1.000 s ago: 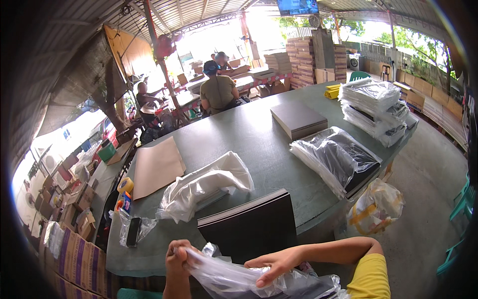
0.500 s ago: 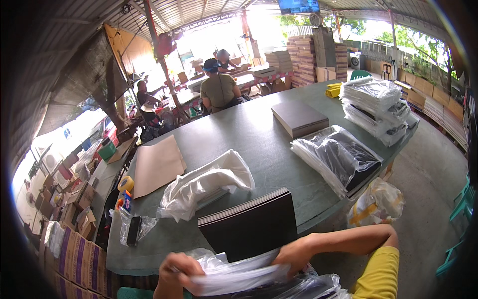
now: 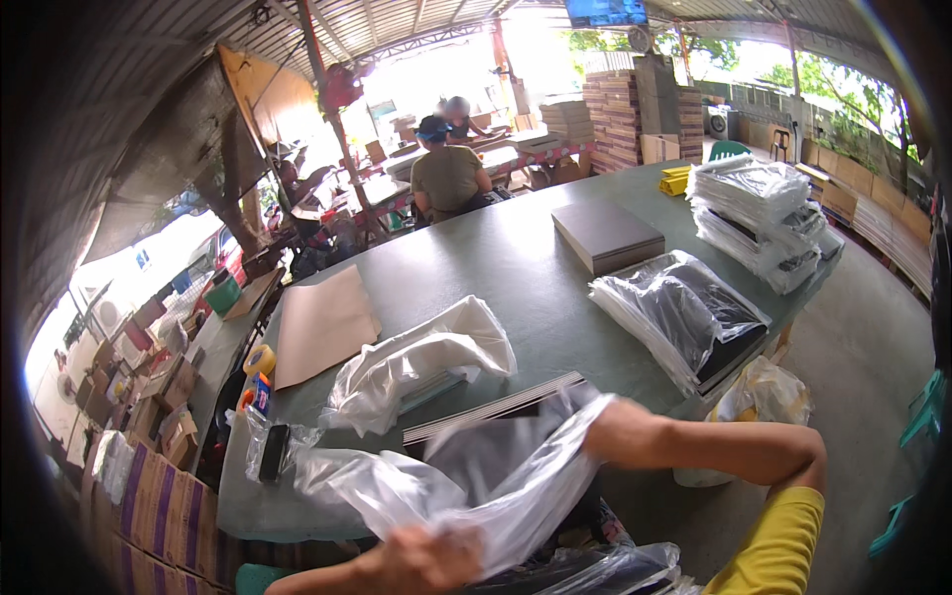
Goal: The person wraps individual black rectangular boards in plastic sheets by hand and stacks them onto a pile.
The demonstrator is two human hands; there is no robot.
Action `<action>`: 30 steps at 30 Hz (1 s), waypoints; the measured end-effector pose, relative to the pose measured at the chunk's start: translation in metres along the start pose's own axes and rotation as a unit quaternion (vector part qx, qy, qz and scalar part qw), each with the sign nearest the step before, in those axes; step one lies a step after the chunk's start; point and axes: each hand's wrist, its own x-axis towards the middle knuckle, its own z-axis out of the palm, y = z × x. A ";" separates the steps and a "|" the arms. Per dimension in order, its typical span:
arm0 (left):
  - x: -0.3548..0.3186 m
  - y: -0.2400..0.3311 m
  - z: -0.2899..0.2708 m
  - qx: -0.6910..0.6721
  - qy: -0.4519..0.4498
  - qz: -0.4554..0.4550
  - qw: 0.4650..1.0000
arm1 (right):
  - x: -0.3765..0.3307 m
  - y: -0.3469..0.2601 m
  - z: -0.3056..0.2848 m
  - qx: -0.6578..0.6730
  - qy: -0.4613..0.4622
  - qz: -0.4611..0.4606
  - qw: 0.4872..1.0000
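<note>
A clear plastic bag (image 3: pixel 521 506) is spread between my two hands, smeared by motion. My left hand (image 3: pixel 426 557), low at the front, is closed on the bag's lower left part. Higher and to the right, my right hand (image 3: pixel 620 434) grips the bag's other side. Behind the film, a stack of black boards (image 3: pixel 496 409) leans at the table's near edge; the bag covers most of its face. Below my hands lie plastic-wrapped black sheets (image 3: pixel 605 573), partly cut off by the lower edge.
On the green table (image 3: pixel 446 258) are a crumpled pile of plastic bags (image 3: pixel 426 357), brown cardboard (image 3: pixel 322 322), a dark board stack (image 3: pixel 607 238), bagged black boards (image 3: pixel 684 312) and piled bagged packs (image 3: pixel 749 218). A phone (image 3: pixel 274 453) and tape rolls (image 3: pixel 260 360) sit left. Several people work beyond.
The bag has been lifted and spread out, now in front of the black boards. My right hand has risen; my left has moved right and lower. The view has shifted slightly.
</note>
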 end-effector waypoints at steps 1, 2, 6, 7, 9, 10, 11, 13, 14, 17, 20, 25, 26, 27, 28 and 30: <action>0.008 0.011 -0.015 -0.168 0.010 0.034 0.985 | 0.005 0.026 0.031 -0.067 0.088 -0.062 0.992; 0.009 0.011 -0.005 -0.260 -0.030 0.028 0.965 | 0.006 0.019 0.028 -0.039 0.067 -0.027 0.997; 0.003 0.018 0.006 -0.342 -0.088 -0.003 0.936 | 0.006 -0.020 0.012 -0.135 -0.086 0.022 0.987; 0.004 0.019 0.001 -0.302 -0.053 0.013 0.952 | 0.011 -0.023 0.006 -0.102 -0.147 0.046 0.983; 0.009 0.025 -0.014 -0.225 0.019 0.042 0.973 | 0.011 -0.012 0.019 -0.150 -0.135 0.055 0.978; 0.015 0.024 -0.010 -0.125 0.123 0.086 0.981 | 0.012 -0.006 0.023 -0.176 -0.135 0.068 0.973; 0.015 0.026 -0.008 -0.117 0.098 0.091 0.984 | 0.018 0.000 0.024 -0.170 -0.168 0.096 0.966; 0.013 0.031 -0.009 -0.092 0.043 0.093 0.990 | 0.021 -0.006 0.015 -0.176 -0.116 0.077 0.974; 0.013 0.027 -0.003 -0.155 -0.087 0.080 0.981 | 0.010 -0.009 0.008 -0.218 -0.093 0.112 0.965; -0.008 0.009 0.038 -0.241 -0.186 -0.071 0.950 | 0.009 -0.020 -0.001 -0.291 -0.074 0.143 0.943; -0.004 -0.021 0.008 -0.214 -0.141 -0.297 0.920 | 0.024 -0.031 -0.021 -0.312 -0.182 0.151 0.920; -0.012 -0.010 0.011 -0.213 -0.222 -0.265 0.914 | 0.022 -0.019 -0.005 -0.298 -0.106 0.134 0.939; -0.014 -0.008 0.017 -0.214 -0.239 -0.259 0.911 | 0.023 -0.025 -0.004 -0.311 -0.145 0.131 0.930; -0.018 -0.010 0.022 -0.194 -0.271 -0.275 0.902 | 0.023 -0.029 -0.001 -0.325 -0.184 0.128 0.919; -0.022 -0.015 0.026 -0.174 -0.302 -0.290 0.891 | 0.019 -0.030 0.015 -0.369 -0.068 0.092 0.922; -0.026 -0.023 0.029 -0.086 -0.344 -0.302 0.885 | 0.033 -0.051 -0.007 -0.315 -0.207 0.083 0.923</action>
